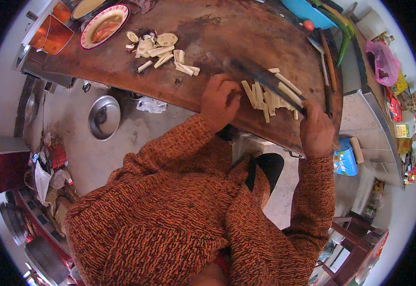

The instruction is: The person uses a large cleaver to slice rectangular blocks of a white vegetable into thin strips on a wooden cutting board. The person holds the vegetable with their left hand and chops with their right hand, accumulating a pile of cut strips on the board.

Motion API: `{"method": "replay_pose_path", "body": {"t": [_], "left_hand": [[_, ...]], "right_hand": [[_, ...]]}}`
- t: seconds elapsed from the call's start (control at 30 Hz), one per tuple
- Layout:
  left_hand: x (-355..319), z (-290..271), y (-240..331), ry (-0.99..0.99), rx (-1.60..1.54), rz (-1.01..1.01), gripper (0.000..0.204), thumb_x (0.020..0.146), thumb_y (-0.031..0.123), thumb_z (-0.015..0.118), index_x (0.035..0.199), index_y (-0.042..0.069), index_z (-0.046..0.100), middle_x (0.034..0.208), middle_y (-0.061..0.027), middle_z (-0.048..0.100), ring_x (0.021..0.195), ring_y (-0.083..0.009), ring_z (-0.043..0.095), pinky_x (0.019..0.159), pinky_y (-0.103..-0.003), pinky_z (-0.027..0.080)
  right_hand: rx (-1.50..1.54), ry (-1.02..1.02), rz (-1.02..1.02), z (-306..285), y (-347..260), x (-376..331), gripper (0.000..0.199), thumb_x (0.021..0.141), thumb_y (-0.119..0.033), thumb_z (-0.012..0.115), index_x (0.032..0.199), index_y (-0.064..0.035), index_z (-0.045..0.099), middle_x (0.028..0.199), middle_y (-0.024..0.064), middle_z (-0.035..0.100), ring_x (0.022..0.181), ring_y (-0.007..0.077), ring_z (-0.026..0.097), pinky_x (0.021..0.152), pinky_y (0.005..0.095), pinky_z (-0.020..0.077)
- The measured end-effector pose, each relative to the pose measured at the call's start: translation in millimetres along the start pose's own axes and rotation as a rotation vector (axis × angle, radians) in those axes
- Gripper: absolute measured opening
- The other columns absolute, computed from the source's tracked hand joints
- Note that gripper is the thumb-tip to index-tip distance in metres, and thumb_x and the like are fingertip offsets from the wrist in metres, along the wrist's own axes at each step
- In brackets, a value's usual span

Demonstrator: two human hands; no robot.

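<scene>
We find the right hand point(317, 131) closed around the handle of a large knife point(265, 81), whose dark broad blade lies slanted over a heap of pale cut strips point(270, 97) near the front edge of the wooden desk point(217, 38). The left hand point(219, 100) rests curled, fingers bent under, on the desk just to the left of those strips and touching their nearest ends; whether it grips anything we cannot tell. Both forearms wear a rust-coloured knitted sleeve point(179, 138). Further left on the desk, well apart from the hands, we note a second pile of pale chunks and peelings point(158, 47). Beyond it, at the far left corner, stands an oval plate with a red rim point(104, 26), beside an orange container point(50, 31). To the right of the knife a second knife with a wooden handle point(327, 66) lies along the desk's edge. At the far right corner we record a blue bowl point(306, 12), a small red fruit point(308, 25) just beside it, and green pods point(344, 33). Below the desk, a metal bowl point(104, 117) sits on the concrete floor point(136, 138), and a blue box point(344, 159) stands near the right hand.
</scene>
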State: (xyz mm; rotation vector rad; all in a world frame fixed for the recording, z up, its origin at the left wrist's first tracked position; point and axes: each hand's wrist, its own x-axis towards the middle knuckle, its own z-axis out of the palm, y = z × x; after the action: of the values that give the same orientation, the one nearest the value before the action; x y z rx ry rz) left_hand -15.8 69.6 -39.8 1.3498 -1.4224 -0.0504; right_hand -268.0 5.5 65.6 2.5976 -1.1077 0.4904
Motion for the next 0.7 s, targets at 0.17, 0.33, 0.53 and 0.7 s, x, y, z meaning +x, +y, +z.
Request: {"method": "replay_pose_path", "body": {"t": [0.17,0.33,0.53,0.7], "left_hand": [[-10,-25,7,0.090,-0.046,0.103,0.023,0.072,0.003,0.069,0.092,0.008,0.060,0.103,-0.0135,0.057,0.095,-0.0338,0.056,0.082,-0.042,0.047],[24,-36,45,-0.197,-0.008,0.327,0.019,0.080,0.014,0.069,0.098,0.010,0.063,0.114,-0.0114,0.060,0.110,-0.0315,0.055,0.097,-0.047,0.040],[46,5,40,-0.611,0.049,0.535,0.034,0.090,0.031,0.058,0.120,0.016,0.060,0.134,-0.0021,0.055,0.129,-0.0229,0.046,0.110,-0.049,0.025],[55,25,28,-0.676,0.242,0.537,0.041,0.097,0.040,0.044,0.128,0.017,0.057,0.137,-0.0037,0.052,0.133,-0.0232,0.042,0.111,-0.052,0.023]], "right_hand": [[-0.054,-0.014,-0.147,10,0,-11,0.020,0.079,-0.009,0.058,0.098,-0.0101,0.053,0.100,0.0120,0.058,0.081,0.0291,0.059,0.066,0.0406,0.0489],[-0.059,0.077,-0.132,11,-12,-12,0.021,0.074,0.000,0.059,0.091,-0.0087,0.051,0.092,0.0116,0.054,0.076,0.0316,0.057,0.064,0.0408,0.0483],[-0.008,0.112,-0.149,5,-26,-6,0.015,0.074,-0.005,0.059,0.086,-0.0094,0.050,0.091,0.0100,0.054,0.075,0.0297,0.056,0.063,0.0399,0.0467],[-0.053,0.041,-0.122,0,-28,-13,0.012,0.074,-0.008,0.059,0.083,-0.0092,0.050,0.092,0.0094,0.053,0.076,0.0285,0.056,0.064,0.0389,0.0462]]}}
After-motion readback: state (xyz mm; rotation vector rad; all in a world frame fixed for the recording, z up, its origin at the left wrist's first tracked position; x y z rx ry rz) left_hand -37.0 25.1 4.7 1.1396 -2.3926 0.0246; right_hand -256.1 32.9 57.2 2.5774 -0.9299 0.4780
